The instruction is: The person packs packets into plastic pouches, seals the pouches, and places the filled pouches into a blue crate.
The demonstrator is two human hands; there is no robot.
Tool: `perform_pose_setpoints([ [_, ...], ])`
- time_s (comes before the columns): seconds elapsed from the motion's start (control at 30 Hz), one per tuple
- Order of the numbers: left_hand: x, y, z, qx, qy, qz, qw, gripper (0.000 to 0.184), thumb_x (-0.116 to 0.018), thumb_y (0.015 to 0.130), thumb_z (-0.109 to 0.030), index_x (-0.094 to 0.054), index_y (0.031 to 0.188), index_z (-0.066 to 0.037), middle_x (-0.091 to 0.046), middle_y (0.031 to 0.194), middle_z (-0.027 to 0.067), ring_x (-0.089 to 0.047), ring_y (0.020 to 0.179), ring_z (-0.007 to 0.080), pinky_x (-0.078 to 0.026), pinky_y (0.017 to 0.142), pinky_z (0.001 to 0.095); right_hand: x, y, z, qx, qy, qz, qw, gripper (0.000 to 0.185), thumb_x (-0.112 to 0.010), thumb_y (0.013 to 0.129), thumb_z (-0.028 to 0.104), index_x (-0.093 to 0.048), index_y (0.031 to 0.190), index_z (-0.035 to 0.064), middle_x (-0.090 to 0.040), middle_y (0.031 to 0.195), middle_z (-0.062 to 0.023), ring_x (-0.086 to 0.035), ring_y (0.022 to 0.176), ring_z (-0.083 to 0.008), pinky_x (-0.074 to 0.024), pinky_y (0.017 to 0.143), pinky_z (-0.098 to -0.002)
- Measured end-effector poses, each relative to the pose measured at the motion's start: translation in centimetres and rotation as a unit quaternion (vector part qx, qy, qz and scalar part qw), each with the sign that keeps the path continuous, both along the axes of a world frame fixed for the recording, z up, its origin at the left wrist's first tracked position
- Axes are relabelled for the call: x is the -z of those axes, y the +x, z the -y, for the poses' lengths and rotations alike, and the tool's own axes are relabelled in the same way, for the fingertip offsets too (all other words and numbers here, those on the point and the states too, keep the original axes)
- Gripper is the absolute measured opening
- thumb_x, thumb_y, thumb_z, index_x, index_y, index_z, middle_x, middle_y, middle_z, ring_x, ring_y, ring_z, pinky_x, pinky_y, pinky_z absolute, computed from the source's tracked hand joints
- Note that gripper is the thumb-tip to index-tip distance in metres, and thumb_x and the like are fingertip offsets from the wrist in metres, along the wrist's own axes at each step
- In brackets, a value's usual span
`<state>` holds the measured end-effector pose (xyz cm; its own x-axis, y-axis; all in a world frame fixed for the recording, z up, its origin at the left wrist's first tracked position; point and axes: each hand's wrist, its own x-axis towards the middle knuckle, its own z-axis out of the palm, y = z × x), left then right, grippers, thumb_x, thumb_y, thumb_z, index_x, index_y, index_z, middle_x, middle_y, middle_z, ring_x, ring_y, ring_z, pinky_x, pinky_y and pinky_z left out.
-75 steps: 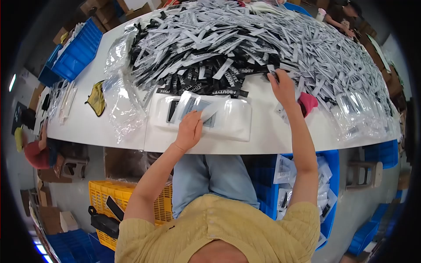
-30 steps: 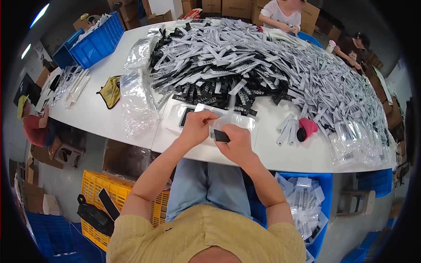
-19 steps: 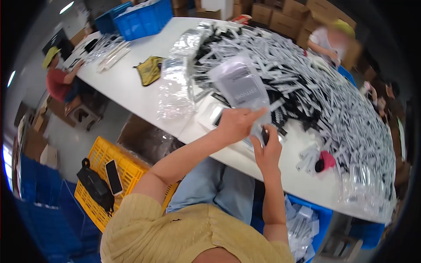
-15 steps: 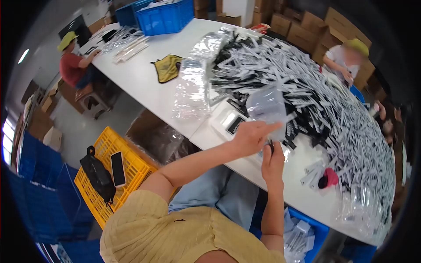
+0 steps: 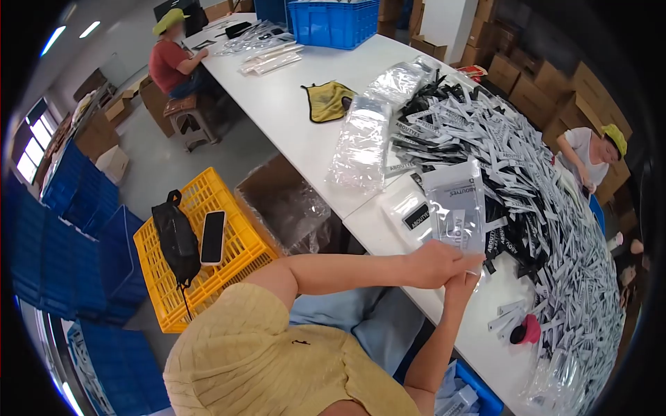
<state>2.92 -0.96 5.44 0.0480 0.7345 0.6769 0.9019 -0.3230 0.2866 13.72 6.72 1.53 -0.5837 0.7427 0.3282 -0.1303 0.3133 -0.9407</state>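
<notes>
A clear printed plastic bag with "ABOUTYES" lettering stands up from my hands over the table. A smaller printed piece shows inside its lower part. My left hand is closed on the bag's bottom edge, fingers pointing right. Just below and touching it, my right hand is also closed at that edge, its fingertips partly hidden. Behind the bag lies a white packet with a black label. A large heap of black and white printed labels spreads to the right.
Clear plastic bags and a yellow pouch lie on the white table. A pink-and-black item sits near the labels. At left, a yellow crate bears a phone and black pouch. Two co-workers sit around the table.
The bag now stands upright with its print facing me. My left hand has closed on its edge beside my right hand. The dark item earlier in my right hand no longer shows there.
</notes>
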Motion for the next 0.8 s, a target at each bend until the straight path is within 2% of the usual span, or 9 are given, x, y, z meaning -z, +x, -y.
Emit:
perform_pose_setpoints([
  [0.1, -1.6, -1.4, 0.7, -0.073, -0.148, 0.037, 0.986, 0.065, -0.059, 0.072, -0.013, -0.037, 0.133, -0.013, -0.059, 0.072, 0.0088, -0.060, 0.062, 0.0272, -0.047, 0.051, 0.0387, -4.0, 0.4, 2.2, -0.044, -0.144, -0.006, 0.989, 0.019, -0.057, 0.085, 0.015, -0.059, 0.088, -0.0041, -0.060, 0.074, -0.0073, -0.057, 0.067, -0.0124, -0.0447, 0.054, -0.0258],
  [0.23, -0.4, 1.2, 1.4, -0.010, -0.034, -0.031, 0.999, 0.068, -0.061, 0.071, -0.013, -0.035, 0.134, -0.009, -0.059, 0.071, 0.0094, -0.059, 0.063, 0.0279, -0.047, 0.053, 0.0400, -3.7, 0.6, 1.6, 0.074, 0.056, 0.093, 0.991, 0.014, -0.056, 0.082, 0.009, -0.061, 0.085, -0.0046, -0.061, 0.070, -0.0053, -0.058, 0.066, -0.0117, -0.0451, 0.054, -0.0261],
  [0.27, -0.9, 1.6, 1.7, -0.004, -0.120, 0.006, 0.993, 0.069, -0.061, 0.070, -0.013, -0.035, 0.134, -0.008, -0.059, 0.075, 0.0115, -0.059, 0.068, 0.0303, -0.046, 0.057, 0.0419, -2.7, 0.6, 1.1, 0.076, 0.146, 0.100, 0.981, 0.013, -0.056, 0.081, 0.007, -0.061, 0.085, -0.0048, -0.062, 0.070, -0.0047, -0.058, 0.066, -0.0117, -0.0451, 0.054, -0.0261],
  [0.33, -3.9, 0.7, 2.2, 0.011, -0.291, 0.065, 0.955, 0.071, -0.060, 0.069, -0.011, -0.033, 0.134, -0.004, -0.060, 0.081, 0.0156, -0.058, 0.078, 0.0353, -0.046, 0.065, 0.0457, 0.0, 0.9, 0.0, 0.016, 0.083, -0.002, 0.996, 0.014, -0.056, 0.079, 0.005, -0.062, 0.088, -0.0041, -0.063, 0.071, -0.0044, -0.058, 0.066, -0.0117, -0.0452, 0.056, -0.0264],
  [0.4, -4.8, -0.7, 2.4, 0.037, -0.251, 0.095, 0.963, 0.071, -0.059, 0.069, -0.010, -0.033, 0.135, -0.007, -0.059, 0.074, 0.0094, -0.059, 0.072, 0.0311, -0.047, 0.060, 0.0407, -2.0, 1.2, 0.8, -0.031, 0.040, 0.035, 0.998, 0.014, -0.056, 0.079, 0.005, -0.063, 0.089, -0.0027, -0.063, 0.071, -0.0041, -0.058, 0.066, -0.0117, -0.0452, 0.057, -0.0270],
  [0.47, -5.3, -3.0, 1.0, 0.048, 0.028, -0.100, 0.993, 0.075, -0.061, 0.066, -0.013, -0.034, 0.135, -0.007, -0.060, 0.072, 0.0094, -0.059, 0.071, 0.0301, -0.046, 0.061, 0.0389, -2.5, 1.2, 1.0, -0.063, 0.036, 0.066, 0.995, 0.014, -0.056, 0.079, 0.005, -0.064, 0.089, -0.0017, -0.063, 0.071, -0.0039, -0.058, 0.066, -0.0111, -0.0450, 0.057, -0.0267],
  [0.53, -5.5, -4.7, 0.5, 0.104, -0.067, -0.112, 0.986, 0.064, -0.062, 0.065, -0.013, -0.045, 0.125, -0.005, -0.059, 0.069, 0.0095, -0.059, 0.067, 0.0289, -0.045, 0.060, 0.0387, -2.3, 1.5, 0.7, -0.083, 0.077, 0.096, 0.989, 0.014, -0.056, 0.079, 0.005, -0.065, 0.089, -0.0010, -0.063, 0.071, -0.0039, -0.057, 0.066, -0.0098, -0.0447, 0.057, -0.0254],
  [0.67, -6.9, -6.4, -0.1, 0.101, -0.300, -0.023, 0.948, 0.029, -0.062, 0.063, -0.010, -0.064, 0.090, 0.000, -0.057, 0.061, 0.0098, -0.054, 0.057, 0.0264, -0.043, 0.056, 0.0367, -1.0, 1.5, 0.5, -0.127, -0.067, 0.082, 0.986, 0.013, -0.059, 0.081, 0.008, -0.065, 0.088, -0.0007, -0.063, 0.071, -0.0033, -0.055, 0.063, -0.0080, -0.0432, 0.057, -0.0224],
  [0.8, -7.2, -7.0, 0.0, 0.081, -0.376, 0.105, 0.917, 0.012, -0.061, 0.067, -0.010, -0.060, 0.066, 0.002, -0.053, 0.055, 0.0041, -0.045, 0.051, 0.0142, -0.038, 0.050, 0.0295, -2.6, 2.3, 0.7, -0.140, -0.215, 0.000, 0.967, 0.017, -0.061, 0.084, 0.015, -0.065, 0.085, -0.0006, -0.062, 0.072, -0.0004, -0.052, 0.065, -0.0038, -0.0411, 0.056, -0.0206],
])
